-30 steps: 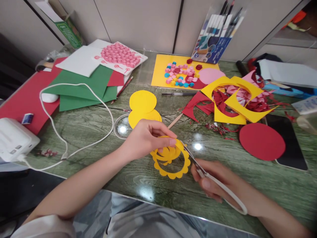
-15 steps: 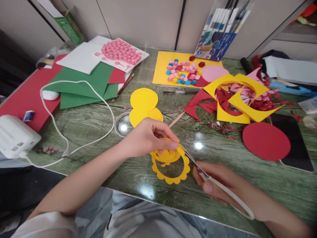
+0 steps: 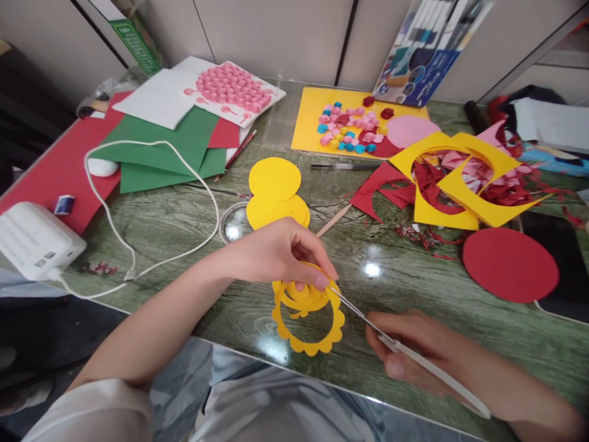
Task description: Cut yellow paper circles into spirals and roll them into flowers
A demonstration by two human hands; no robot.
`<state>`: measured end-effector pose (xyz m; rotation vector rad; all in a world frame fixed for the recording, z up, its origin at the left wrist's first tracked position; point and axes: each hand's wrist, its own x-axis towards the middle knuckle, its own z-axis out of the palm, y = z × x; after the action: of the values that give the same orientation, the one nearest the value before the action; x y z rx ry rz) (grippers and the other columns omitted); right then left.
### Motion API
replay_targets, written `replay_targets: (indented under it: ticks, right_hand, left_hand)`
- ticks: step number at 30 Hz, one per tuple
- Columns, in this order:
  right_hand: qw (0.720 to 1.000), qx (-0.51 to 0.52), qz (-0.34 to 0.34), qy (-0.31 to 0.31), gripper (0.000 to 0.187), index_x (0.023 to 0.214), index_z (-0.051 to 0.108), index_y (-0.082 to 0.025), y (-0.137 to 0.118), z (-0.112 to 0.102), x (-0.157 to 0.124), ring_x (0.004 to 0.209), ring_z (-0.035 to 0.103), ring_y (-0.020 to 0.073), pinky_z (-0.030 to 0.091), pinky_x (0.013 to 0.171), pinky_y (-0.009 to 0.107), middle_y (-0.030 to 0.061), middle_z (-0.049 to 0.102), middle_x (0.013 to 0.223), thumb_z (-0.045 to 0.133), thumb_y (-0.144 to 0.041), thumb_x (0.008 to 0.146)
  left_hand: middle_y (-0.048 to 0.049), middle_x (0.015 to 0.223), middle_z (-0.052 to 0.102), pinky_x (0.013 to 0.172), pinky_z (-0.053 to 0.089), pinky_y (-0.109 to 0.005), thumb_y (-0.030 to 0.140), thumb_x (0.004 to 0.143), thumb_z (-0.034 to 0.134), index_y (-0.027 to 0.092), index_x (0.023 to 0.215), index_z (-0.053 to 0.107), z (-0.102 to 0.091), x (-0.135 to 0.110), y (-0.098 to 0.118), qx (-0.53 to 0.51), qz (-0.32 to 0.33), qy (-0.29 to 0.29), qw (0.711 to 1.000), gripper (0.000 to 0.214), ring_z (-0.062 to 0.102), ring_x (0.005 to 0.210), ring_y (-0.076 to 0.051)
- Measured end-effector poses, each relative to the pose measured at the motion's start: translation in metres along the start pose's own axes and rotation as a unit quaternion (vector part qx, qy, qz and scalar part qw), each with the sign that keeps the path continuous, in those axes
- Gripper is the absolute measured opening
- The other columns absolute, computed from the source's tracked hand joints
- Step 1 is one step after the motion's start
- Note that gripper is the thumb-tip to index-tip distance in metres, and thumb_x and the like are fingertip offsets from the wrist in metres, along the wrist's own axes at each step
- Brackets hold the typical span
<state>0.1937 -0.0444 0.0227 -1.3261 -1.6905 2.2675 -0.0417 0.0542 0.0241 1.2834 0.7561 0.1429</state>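
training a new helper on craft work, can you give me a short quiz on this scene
1. True or false: the left hand pinches the yellow paper spiral.
2. What does the right hand hold? A) a pen B) scissors C) a glue stick
3. Fill the gap: the loose paper circle on the table to the right of the scissors is ___ in colour.

Key: 1 true; 2 B; 3 red.

Yellow scalloped paper spiral (image 3: 307, 319), white-handled scissors (image 3: 414, 356), green wood-grain table (image 3: 184, 245), red paper circle (image 3: 510, 264)
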Motion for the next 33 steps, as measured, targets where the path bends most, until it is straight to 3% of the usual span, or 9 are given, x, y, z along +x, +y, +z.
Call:
replay_targets:
  ticks: [5, 14, 25, 30, 33]
  right_hand:
    - [0.999, -0.037, 0.007, -0.003, 0.046, 0.067, 0.039, -0.02, 0.003, -0.002, -0.002, 0.05, 0.029, 0.009, 0.019, 0.045, 0.024, -0.0081, 0.033, 0.054, 0.051, -0.062, 0.08]
    - [0.993, -0.117, -0.014, -0.024, 0.031, 0.069, 0.045, -0.019, 0.006, 0.0, 0.0, 0.052, 0.034, 0.0085, 0.025, 0.047, 0.021, -0.0076, 0.04, 0.058, 0.054, -0.043, 0.087]
    - [0.983, -0.182, 0.005, -0.027, 0.029, 0.073, 0.049, -0.02, 0.014, -0.001, -0.001, 0.062, 0.051, 0.0125, 0.034, 0.053, 0.022, -0.0037, 0.051, 0.067, 0.052, -0.045, 0.088]
    - [0.983, -0.18, 0.005, -0.019, 0.029, 0.074, 0.052, -0.02, 0.018, -0.001, -0.002, 0.064, 0.051, 0.0127, 0.034, 0.054, 0.022, -0.0031, 0.052, 0.068, 0.056, -0.047, 0.085]
    - [0.992, -0.128, -0.002, -0.015, 0.032, 0.078, 0.053, -0.02, 0.016, -0.003, -0.003, 0.055, 0.043, 0.0101, 0.028, 0.048, 0.02, -0.0046, 0.048, 0.062, 0.054, -0.051, 0.085]
  left_hand:
    - [-0.0033, 0.069, 0.069, 0.052, 0.049, -0.016, 0.025, 0.071, 0.07, 0.016, 0.082, 0.073, -0.002, 0.0, -0.001, 0.026, 0.001, -0.016, 1.0, 0.014, 0.061, 0.057, -0.009]
    - [-0.0058, 0.073, 0.07, 0.054, 0.047, -0.018, 0.021, 0.072, 0.067, 0.015, 0.083, 0.074, 0.001, -0.001, -0.001, 0.072, -0.018, -0.068, 0.995, 0.014, 0.062, 0.062, -0.012]
    - [-0.0083, 0.081, 0.072, 0.056, 0.047, -0.018, 0.022, 0.074, 0.065, 0.014, 0.086, 0.073, 0.004, 0.0, -0.002, 0.137, -0.025, -0.107, 0.985, 0.016, 0.066, 0.069, -0.015]
    - [-0.007, 0.079, 0.073, 0.056, 0.048, -0.018, 0.021, 0.073, 0.065, 0.015, 0.084, 0.074, 0.005, 0.002, -0.003, 0.123, -0.03, -0.097, 0.987, 0.014, 0.066, 0.068, -0.015]
    - [-0.0057, 0.077, 0.073, 0.055, 0.049, -0.017, 0.021, 0.071, 0.067, 0.016, 0.081, 0.074, 0.006, 0.002, -0.002, 0.083, -0.022, -0.042, 0.995, 0.013, 0.066, 0.066, -0.014]
